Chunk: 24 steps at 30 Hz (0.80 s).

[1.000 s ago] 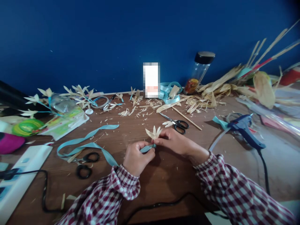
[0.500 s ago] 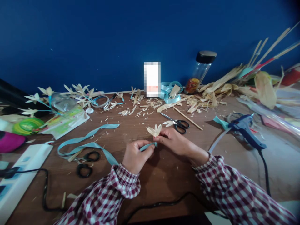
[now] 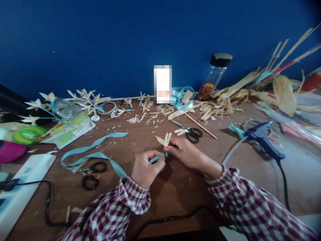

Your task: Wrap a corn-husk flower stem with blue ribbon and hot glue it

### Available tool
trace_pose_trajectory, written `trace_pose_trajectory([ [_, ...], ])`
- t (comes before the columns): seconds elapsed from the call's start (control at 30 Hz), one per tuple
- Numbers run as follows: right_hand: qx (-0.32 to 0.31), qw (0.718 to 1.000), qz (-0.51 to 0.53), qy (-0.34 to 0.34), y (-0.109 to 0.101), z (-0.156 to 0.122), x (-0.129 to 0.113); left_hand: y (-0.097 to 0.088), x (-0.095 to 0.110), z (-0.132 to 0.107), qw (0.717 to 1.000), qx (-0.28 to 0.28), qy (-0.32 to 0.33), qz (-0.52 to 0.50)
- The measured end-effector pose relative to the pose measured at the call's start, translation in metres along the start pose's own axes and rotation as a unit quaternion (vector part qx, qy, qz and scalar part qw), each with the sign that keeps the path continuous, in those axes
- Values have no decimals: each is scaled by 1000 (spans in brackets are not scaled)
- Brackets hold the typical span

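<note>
From where I stand, the workpiece is a cream-coloured flower head of thin, pointed, husk-like petals (image 3: 164, 139); it is held just above the brown wood-grained table (image 3: 175, 197), centrally, between the two hands; its petals splay upward and away from the person.

Grip, right hand (image 3: 186, 152): closed, thumb and fingers pinching the flower head at its base; grip, left hand (image 3: 145, 169): closed, thumb and forefinger pinching a narrow light-blue satin ribbon strip (image 3: 156, 158), whose far end meets the flower base at the right fingertips.

Progress, judged from the present state: petals assembled into a head, done; ribbon brought to the base, done; wrapping of the base appears under way, though the fingers hide how many turns are laid; a length of ribbon between the hands is not yet wound on. A long, looping light-blue ribbon length (image 3: 94, 155) runs to the left wrist; whether it joins the held strip, I cannot tell.

Reference pieces: cream flowers on blue-wrapped stems (image 3: 50, 97) lie at the far left; they suggest the finished form; this head shows no long stem.

Tools, none in hand: black-handled scissors (image 3: 90, 182) left of the left hand; a second black-handled pair (image 3: 186, 130) just beyond the right hand; a dark-blue glue gun (image 3: 265, 140) well to the right.
</note>
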State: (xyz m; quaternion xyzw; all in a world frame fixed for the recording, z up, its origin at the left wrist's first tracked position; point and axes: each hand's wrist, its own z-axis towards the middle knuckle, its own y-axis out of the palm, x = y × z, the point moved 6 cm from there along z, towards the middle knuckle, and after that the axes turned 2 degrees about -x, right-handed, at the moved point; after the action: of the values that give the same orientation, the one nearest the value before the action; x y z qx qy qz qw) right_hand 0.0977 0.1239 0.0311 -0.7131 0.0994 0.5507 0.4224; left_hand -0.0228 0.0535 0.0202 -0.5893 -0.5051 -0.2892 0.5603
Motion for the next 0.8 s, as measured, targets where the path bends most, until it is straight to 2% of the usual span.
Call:
trace_pose_trajectory([
  [0.27,16,999,-48,-5,2,-2,-5,0,0,-3,998,30,36,35],
  [0.8,35,998,-59,-12,7,-4,-9,1,-6,-3,996,66,28,47],
])
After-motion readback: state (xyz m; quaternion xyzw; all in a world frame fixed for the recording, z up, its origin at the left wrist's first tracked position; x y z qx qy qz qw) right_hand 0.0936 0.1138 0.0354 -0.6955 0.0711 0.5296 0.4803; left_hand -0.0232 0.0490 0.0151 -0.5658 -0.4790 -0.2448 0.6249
